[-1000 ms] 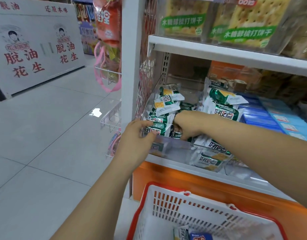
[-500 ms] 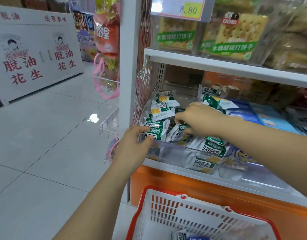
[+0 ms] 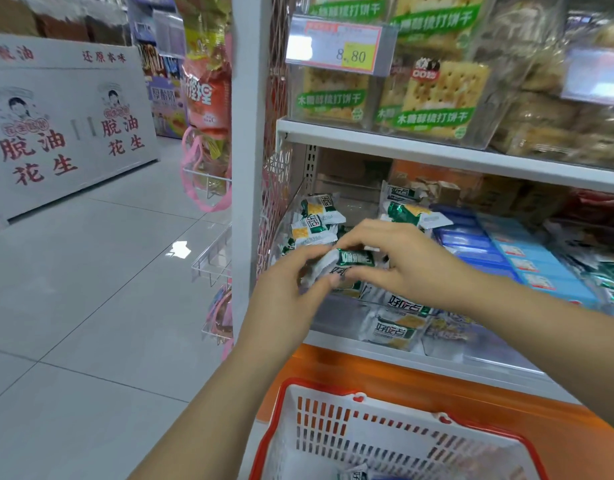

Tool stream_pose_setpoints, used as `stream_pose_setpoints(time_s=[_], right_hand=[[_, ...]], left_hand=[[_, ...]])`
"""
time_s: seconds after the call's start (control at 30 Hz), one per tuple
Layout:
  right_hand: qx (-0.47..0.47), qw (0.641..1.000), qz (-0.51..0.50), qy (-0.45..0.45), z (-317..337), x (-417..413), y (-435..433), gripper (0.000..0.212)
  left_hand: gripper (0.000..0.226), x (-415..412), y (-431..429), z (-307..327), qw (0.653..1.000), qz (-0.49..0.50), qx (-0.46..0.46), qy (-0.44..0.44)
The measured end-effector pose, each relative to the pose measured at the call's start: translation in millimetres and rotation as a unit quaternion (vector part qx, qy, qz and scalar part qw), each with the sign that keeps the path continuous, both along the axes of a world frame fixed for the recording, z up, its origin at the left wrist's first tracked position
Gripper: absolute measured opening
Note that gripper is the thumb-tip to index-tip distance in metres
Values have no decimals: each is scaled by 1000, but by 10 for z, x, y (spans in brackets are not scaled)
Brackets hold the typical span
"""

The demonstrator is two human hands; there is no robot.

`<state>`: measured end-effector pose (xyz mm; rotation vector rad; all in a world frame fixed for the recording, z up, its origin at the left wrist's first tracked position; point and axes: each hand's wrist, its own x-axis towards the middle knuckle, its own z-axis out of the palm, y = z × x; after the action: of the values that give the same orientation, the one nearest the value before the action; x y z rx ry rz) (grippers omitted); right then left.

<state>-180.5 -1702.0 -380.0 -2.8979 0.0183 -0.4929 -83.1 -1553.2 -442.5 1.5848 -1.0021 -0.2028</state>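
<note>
A small green and white snack packet (image 3: 347, 259) is held between both hands just above the clear shelf bin (image 3: 336, 315). My right hand (image 3: 402, 261) pinches its green right end. My left hand (image 3: 284, 289) pinches its white left end between thumb and fingers. Several more packets of the same kind (image 3: 314, 221) are piled in the bin behind and below the hands. A white shopping basket with a red rim (image 3: 395, 434) sits below the shelf at the bottom of the view.
A white shelf post (image 3: 250, 140) stands just left of the bin. Cracker packs (image 3: 433, 98) and a price tag (image 3: 340, 50) fill the shelf above. Blue boxes (image 3: 520, 254) lie to the right. Tiled aisle floor (image 3: 91, 289) stretches left toward a white display board (image 3: 63, 133).
My right hand lifted a packet out of the pile and brought it toward me. My left hand left the bin's front edge and took the packet's other end.
</note>
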Motion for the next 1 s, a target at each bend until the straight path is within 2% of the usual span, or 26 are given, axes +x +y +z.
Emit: stream_pose_setpoints(time_s=[0.17, 0.23, 0.3, 0.37, 0.43, 0.57, 0.67, 0.77, 0.83, 0.9, 0.93, 0.97, 1.0], right_hand=[[52, 996, -65, -30, -139, -129, -90, 46], [116, 989, -86, -41, -177, -187, -113, 39], [186, 977, -83, -59, -182, -211, -96, 20], [256, 961, -69, -72, -159, -220, -60, 11], [310, 945, -67, -84, -147, -223, -47, 7], [346, 928, -90, -107, -124, -225, -28, 14], [324, 936, -93, -100, -104, -253, 58, 14], [279, 950, -109, -86, -96, -272, 172, 16], [288, 944, -140, -78, -97, -263, 200, 15], [344, 920, -177, -64, -101, -237, 197, 13], [407, 891, -192, -57, -105, -219, 199, 13], [490, 847, -198, -56, -115, -197, 199, 13], [581, 787, -197, -61, -121, -177, 202, 13]], left_hand=[[22, 90, 24, -66, 994, -1, 11, 108], [21, 115, 32, -72, 986, -25, 10, 162], [23, 122, 28, -74, 976, -56, -1, 211], [23, 110, 11, -64, 962, -84, -19, 258], [22, 96, -6, -59, 948, -103, -30, 300], [31, 81, -13, -43, 915, -124, -45, 382], [24, 53, -9, -9, 912, -117, -55, 390], [23, 1, -32, 26, 926, -80, -59, 365], [24, -29, -30, 43, 940, -49, -53, 334], [27, -40, -24, 54, 949, -31, -36, 312], [28, -39, -23, 58, 947, -28, -29, 319], [26, -28, -29, 52, 939, -31, -27, 343], [24, -16, -38, 55, 923, -35, -29, 383]])
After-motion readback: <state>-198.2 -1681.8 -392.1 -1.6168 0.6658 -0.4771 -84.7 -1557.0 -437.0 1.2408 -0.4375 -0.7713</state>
